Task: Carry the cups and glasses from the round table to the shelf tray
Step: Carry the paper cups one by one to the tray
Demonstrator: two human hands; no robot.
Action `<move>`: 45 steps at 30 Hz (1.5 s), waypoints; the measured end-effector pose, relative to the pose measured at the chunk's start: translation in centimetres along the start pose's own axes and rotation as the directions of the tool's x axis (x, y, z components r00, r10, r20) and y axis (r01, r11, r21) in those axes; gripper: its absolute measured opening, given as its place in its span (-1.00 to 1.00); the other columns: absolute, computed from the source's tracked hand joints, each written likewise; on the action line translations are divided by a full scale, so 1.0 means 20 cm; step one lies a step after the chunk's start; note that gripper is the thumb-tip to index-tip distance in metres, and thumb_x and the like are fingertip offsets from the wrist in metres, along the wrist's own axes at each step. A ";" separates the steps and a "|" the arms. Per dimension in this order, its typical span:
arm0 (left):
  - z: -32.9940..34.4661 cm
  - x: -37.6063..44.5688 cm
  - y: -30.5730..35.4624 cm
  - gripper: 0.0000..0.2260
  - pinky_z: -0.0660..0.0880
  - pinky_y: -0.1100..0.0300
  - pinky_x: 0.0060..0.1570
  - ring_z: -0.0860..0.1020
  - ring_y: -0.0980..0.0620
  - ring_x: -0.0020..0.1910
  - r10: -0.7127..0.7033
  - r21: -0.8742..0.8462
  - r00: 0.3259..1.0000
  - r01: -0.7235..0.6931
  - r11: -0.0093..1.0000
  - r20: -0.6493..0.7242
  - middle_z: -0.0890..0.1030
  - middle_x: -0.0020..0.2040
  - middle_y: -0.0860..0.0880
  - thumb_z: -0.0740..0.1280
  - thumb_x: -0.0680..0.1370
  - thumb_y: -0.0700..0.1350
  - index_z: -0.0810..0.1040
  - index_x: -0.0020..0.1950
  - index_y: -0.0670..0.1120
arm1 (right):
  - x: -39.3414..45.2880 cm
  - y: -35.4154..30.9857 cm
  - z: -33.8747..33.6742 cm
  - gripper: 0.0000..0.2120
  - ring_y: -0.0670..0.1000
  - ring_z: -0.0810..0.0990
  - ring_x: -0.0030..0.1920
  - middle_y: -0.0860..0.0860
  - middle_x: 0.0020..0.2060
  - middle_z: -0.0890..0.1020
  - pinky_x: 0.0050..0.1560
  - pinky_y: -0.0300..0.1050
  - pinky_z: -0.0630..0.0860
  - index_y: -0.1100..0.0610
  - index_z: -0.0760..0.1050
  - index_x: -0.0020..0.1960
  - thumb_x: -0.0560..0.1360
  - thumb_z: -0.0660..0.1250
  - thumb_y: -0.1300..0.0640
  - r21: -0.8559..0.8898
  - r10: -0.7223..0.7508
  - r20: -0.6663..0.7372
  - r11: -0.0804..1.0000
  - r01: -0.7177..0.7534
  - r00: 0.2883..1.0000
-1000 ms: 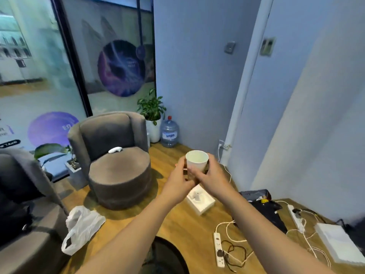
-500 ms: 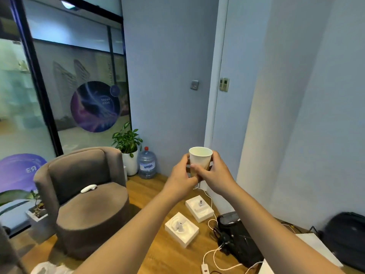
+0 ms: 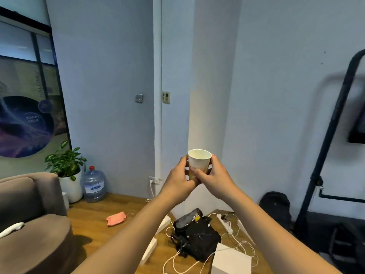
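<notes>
Round purple graphic (image 3: 23, 127) on the glass panel, far left: white lettering is showing mirror-reversed in two short lines, too blurred to read with any certainty. Water bottle (image 3: 93, 185) on the floor beside the potted plant: a blue word is sitting on its white label, illegible from here. Nothing else in the room is bearing legible text.
</notes>
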State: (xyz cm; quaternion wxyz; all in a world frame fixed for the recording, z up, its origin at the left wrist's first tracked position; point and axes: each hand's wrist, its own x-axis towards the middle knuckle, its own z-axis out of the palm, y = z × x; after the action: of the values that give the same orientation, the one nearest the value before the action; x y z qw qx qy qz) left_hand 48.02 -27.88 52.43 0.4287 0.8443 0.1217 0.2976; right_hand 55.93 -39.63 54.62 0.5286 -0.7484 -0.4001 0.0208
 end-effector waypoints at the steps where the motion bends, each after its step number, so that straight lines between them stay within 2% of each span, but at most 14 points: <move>1: 0.07 -0.01 0.06 -0.37 0.60 0.04 0.18 0.50 0.09 0.22 0.024 -0.012 0.999 -0.024 1.000 0.021 0.46 0.26 0.14 0.47 0.54 0.04 0.24 0.52 0.15 | -0.05 0.01 -0.09 -0.38 0.01 0.49 0.30 -0.06 0.29 0.49 0.21 -0.06 0.59 -0.01 0.28 0.45 0.50 0.46 -0.07 -0.014 0.006 -0.018 1.000 -0.007 1.000; 6: 0.58 -0.19 0.46 -0.41 0.60 0.06 0.15 0.52 0.10 0.20 0.163 -0.128 0.972 -0.143 0.981 0.167 0.52 0.28 0.09 0.47 0.53 0.06 0.29 0.49 0.12 | -0.49 0.12 -0.68 -0.37 -0.04 0.43 0.32 -0.12 0.30 0.43 0.15 -0.24 0.46 -0.04 0.23 0.50 0.53 0.44 -0.06 -0.119 0.054 -0.186 0.990 -0.077 0.981; 11: 1.17 -0.50 0.93 -0.46 0.61 0.10 0.14 0.53 0.10 0.20 0.290 -0.285 0.903 -0.201 0.937 0.315 0.53 0.28 0.12 0.47 0.54 0.02 0.32 0.45 0.15 | -1.06 0.20 -1.30 -0.23 0.04 0.38 0.44 -0.02 0.47 0.39 0.40 0.04 0.45 -0.01 0.12 0.60 0.52 0.43 -0.06 -0.177 0.157 -0.365 0.956 -0.234 0.918; 14: 1.50 -0.70 1.18 -0.48 0.59 0.17 0.13 0.54 0.20 0.16 0.369 -0.393 0.840 -0.207 0.896 0.398 0.54 0.20 0.25 0.47 0.53 0.04 0.32 0.40 0.25 | -1.42 0.21 -1.61 -0.17 0.01 0.38 0.45 -0.06 0.50 0.37 0.42 0.09 0.43 -0.03 0.10 0.61 0.46 0.42 -0.13 -0.183 0.209 -0.477 0.926 -0.329 0.853; 17: 1.82 -0.94 1.45 -0.52 0.54 0.30 0.08 0.54 0.32 0.16 0.462 -0.487 0.740 -0.208 0.848 0.489 0.56 0.21 0.29 0.45 0.55 0.02 0.34 0.39 0.27 | -1.80 0.22 -1.93 -0.22 -0.05 0.40 0.42 -0.10 0.45 0.40 0.40 -0.03 0.41 -0.03 0.19 0.58 0.45 0.43 -0.11 -0.184 0.225 -0.595 0.897 -0.403 0.772; 20: 2.11 -1.16 1.70 -0.49 0.57 0.16 0.17 0.57 0.26 0.18 0.537 -0.559 0.637 -0.194 0.806 0.553 0.58 0.24 0.25 0.43 0.55 -0.02 0.35 0.44 0.25 | -2.16 0.21 -2.20 -0.31 -0.11 0.41 0.36 -0.15 0.37 0.42 0.38 -0.10 0.39 -0.02 0.23 0.55 0.51 0.45 0.01 -0.166 0.245 -0.686 0.864 -0.475 0.685; 23: 2.38 -1.35 1.94 -0.49 0.58 0.04 0.19 0.59 0.20 0.17 0.596 -0.610 0.534 -0.177 0.772 0.599 0.60 0.23 0.20 0.39 0.51 0.00 0.36 0.44 0.20 | -2.47 0.20 -2.43 -0.33 -0.08 0.44 0.37 -0.11 0.39 0.48 0.40 0.02 0.43 -0.04 0.27 0.53 0.49 0.46 -0.03 -0.143 0.245 -0.774 0.831 -0.537 0.584; 27: 2.70 -1.59 2.23 -0.48 0.56 0.19 0.14 0.57 0.27 0.17 0.682 -0.687 0.389 -0.151 0.711 0.620 0.60 0.24 0.19 0.42 0.49 0.03 0.38 0.43 0.13 | -2.83 0.21 -2.70 -0.42 -0.07 0.49 0.28 -0.11 0.31 0.52 0.30 -0.03 0.49 -0.05 0.32 0.47 0.52 0.44 -0.04 -0.098 0.258 -0.853 0.776 -0.624 0.454; 29: 2.87 -1.69 2.36 -0.52 0.57 0.19 0.10 0.58 0.25 0.14 0.708 -0.716 0.325 -0.120 0.688 0.626 0.62 0.21 0.19 0.44 0.51 -0.01 0.41 0.40 0.14 | -2.98 0.22 -2.83 -0.45 -0.06 0.51 0.23 -0.10 0.27 0.53 0.24 -0.06 0.51 -0.04 0.34 0.45 0.52 0.43 -0.03 -0.085 0.245 -0.886 0.749 -0.657 0.395; 32: 3.15 -1.84 2.56 -0.48 0.58 0.16 0.05 0.59 0.21 0.11 0.745 -0.747 0.238 -0.100 0.657 0.623 0.61 0.19 0.18 0.44 0.47 0.10 0.41 0.41 0.15 | -3.21 0.26 -3.06 -0.49 -0.08 0.55 0.17 -0.14 0.21 0.54 0.11 -0.17 0.53 -0.07 0.35 0.42 0.52 0.44 -0.01 -0.049 0.232 -0.923 0.719 -0.693 0.306; 34: 3.31 -1.92 2.70 -0.45 0.55 0.22 -0.02 0.57 0.26 0.07 0.763 -0.763 0.200 -0.095 0.640 0.615 0.59 0.18 0.19 0.44 0.44 0.16 0.40 0.40 0.14 | -3.33 0.28 -3.20 -0.47 -0.07 0.57 0.15 -0.16 0.18 0.56 0.04 -0.22 0.51 -0.08 0.36 0.43 0.52 0.44 0.00 -0.034 0.212 -0.943 0.707 -0.706 0.257; 37: 3.54 -2.04 2.93 -0.48 0.53 0.33 -0.09 0.55 0.29 0.05 0.785 -0.785 0.138 -0.072 0.616 0.604 0.58 0.18 0.18 0.47 0.50 0.08 0.38 0.41 0.12 | -3.50 0.29 -3.45 -0.44 -0.05 0.58 0.16 -0.13 0.23 0.56 0.10 -0.17 0.53 -0.12 0.33 0.45 0.51 0.45 -0.01 -0.007 0.188 -0.964 0.690 -0.724 0.189; 41: 3.79 -2.18 3.22 -0.47 0.59 0.23 0.00 0.57 0.27 0.03 0.811 -0.811 0.056 -0.040 0.584 0.582 0.58 0.18 0.19 0.47 0.49 0.07 0.37 0.42 0.16 | -3.70 0.30 -3.71 -0.31 0.00 0.56 0.24 -0.08 0.37 0.49 0.22 -0.06 0.54 -0.07 0.24 0.54 0.48 0.42 -0.08 0.016 0.141 -0.985 0.662 -0.749 0.104; 45: 4.02 -2.38 3.41 -0.44 0.59 0.22 0.00 0.57 0.25 0.07 0.828 -0.828 -0.010 -0.003 0.561 0.561 0.56 0.21 0.21 0.47 0.47 0.10 0.35 0.44 0.20 | -3.95 0.33 -3.90 -0.40 -0.14 0.61 0.07 -0.16 0.27 0.53 -0.01 -0.28 0.54 -0.10 0.27 0.50 0.54 0.42 0.01 0.045 0.104 -0.994 0.664 -0.746 0.032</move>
State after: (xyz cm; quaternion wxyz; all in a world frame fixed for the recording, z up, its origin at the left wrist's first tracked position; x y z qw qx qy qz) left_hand 55.70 -143.32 51.20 0.5212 0.6117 -0.5729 -0.1611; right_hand 41.46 -149.92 52.64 0.4012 -0.7782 0.2912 -0.3856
